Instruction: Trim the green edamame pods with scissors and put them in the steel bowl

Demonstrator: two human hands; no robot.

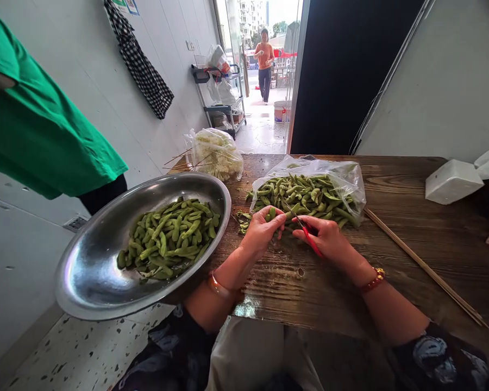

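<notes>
Between the thumb and fingers of my left hand (261,232) is a green edamame pod (272,213). My right hand (326,239) is closed around a pair of red-handled scissors (311,239), whose blades point up and left toward the pod. Just beyond both hands, a heap of edamame pods (305,193) spills from a clear plastic bag (352,182). Left of my left arm, a wide steel basin (93,277) holds many more pods (173,236). Small trimmings (243,220) lie on the table beside the heap.
A bag of cauliflower (215,152) sits at the table's far left corner. Thin wooden sticks (426,266) lie on the wooden table (395,190) at right, near a white box (452,182). Someone in a green shirt (44,125) stands at left; another person (264,65) is in the doorway.
</notes>
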